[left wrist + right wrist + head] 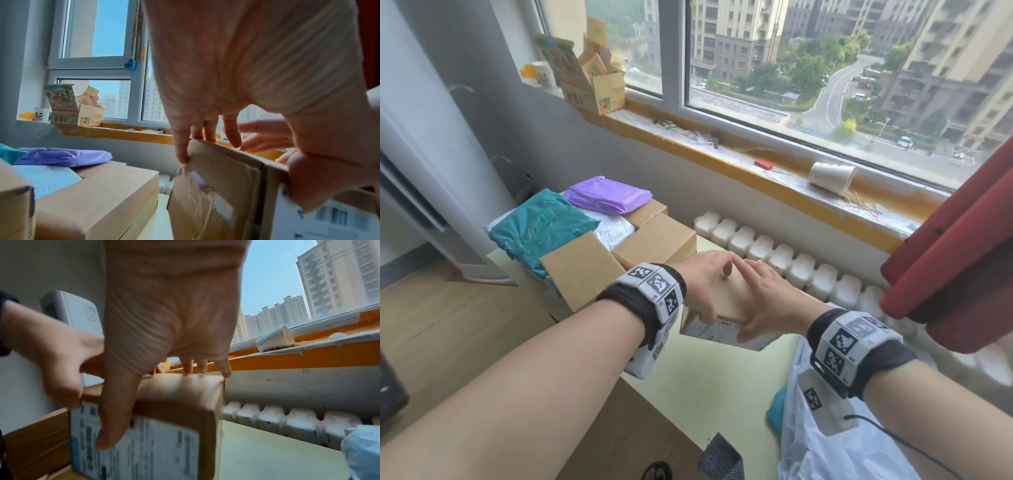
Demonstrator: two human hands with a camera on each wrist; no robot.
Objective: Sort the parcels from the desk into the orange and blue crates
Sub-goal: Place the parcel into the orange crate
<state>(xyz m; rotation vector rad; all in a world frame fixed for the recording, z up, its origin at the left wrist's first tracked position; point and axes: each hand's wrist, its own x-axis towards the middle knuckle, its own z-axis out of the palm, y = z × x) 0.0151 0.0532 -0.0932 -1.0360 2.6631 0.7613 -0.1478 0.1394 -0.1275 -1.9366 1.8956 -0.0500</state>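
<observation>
Both hands [736,294] grip the box [164,426]; wrist views show its label.

We see a plain brown cardboard parcel [732,301] with a white label printed in black and blue. Behind it lie a purple bag [607,195], a teal bag [541,228] and more brown boxes [657,236]. The bench [709,387] is pale green, the curtain [959,260] deep red, the sill [722,161] edged orange, and our wristbands [654,294] black with white checkered tags.
</observation>
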